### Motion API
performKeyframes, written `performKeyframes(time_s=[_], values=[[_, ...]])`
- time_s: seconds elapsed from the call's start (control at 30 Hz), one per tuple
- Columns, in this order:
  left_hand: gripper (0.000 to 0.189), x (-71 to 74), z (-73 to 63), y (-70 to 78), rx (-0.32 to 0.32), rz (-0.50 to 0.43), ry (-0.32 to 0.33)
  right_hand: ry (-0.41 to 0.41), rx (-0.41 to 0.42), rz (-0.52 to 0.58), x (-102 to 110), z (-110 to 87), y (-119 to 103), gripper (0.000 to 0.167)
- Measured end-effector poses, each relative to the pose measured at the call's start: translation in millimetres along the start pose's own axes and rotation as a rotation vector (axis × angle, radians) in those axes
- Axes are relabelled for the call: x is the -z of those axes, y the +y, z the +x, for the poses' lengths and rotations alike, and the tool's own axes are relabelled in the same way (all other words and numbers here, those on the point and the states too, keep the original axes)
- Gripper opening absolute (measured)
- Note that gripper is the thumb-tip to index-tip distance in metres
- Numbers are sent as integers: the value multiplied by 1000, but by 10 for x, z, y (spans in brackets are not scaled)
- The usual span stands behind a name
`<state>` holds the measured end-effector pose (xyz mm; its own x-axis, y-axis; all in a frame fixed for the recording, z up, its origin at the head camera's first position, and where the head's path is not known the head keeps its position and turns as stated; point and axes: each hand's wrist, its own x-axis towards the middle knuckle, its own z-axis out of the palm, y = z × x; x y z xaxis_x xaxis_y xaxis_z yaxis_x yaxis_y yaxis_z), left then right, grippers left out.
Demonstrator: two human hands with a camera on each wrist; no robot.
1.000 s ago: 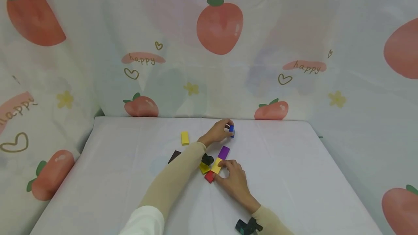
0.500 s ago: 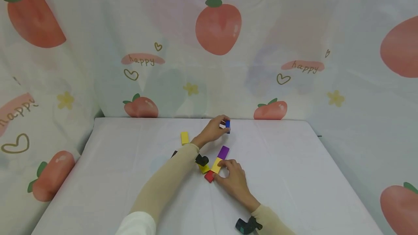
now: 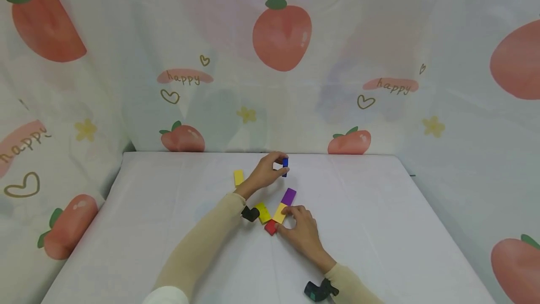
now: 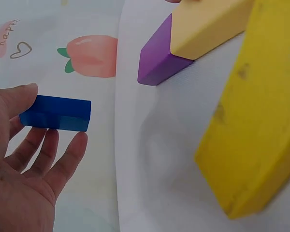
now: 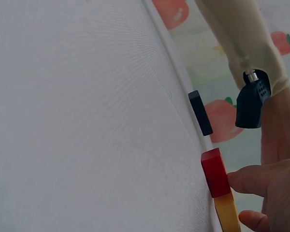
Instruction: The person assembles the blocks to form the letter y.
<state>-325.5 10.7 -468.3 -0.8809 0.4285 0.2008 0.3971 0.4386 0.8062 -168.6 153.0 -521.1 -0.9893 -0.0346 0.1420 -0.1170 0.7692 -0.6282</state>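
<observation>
In the left wrist view we saw the blue block [image 4: 58, 114] at the left of the frame, pinched by the left hand [image 3: 265, 171]: the thumb lay over its left end, the other fingertips sat beneath it, apart from one another. In the head view it was just below and right of the centre. The right hand [image 3: 303, 233] was lower, its thumb against the red block [image 3: 271, 227] and its index finger at the pale yellow block [image 3: 279, 213], the two spread apart; we could not tell how its remaining fingers lay. We counted one blue, one red, one purple block [image 3: 288, 196], one dark block [image 5: 200, 113] at the right of the right wrist view, and three yellows: the pale one, a bright yellow block [image 3: 263, 213] to its left, and a farther yellow block [image 3: 238, 177] toward the upper left. The blue block's long axis ran nearly upright in the head view; in the left wrist view it ran nearly level, its free end pointing right and dipping slightly.
</observation>
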Motion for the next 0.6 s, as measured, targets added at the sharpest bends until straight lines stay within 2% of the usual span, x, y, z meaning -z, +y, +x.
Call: performKeyframes(time_s=[0.4,0.6], values=[[42,132,-246,-24,5,39,50,-1,-23,-7,2,6,-7,35],[44,179,-340,-56,50,23,63,3,-17,-5,-15,3,3,36]])
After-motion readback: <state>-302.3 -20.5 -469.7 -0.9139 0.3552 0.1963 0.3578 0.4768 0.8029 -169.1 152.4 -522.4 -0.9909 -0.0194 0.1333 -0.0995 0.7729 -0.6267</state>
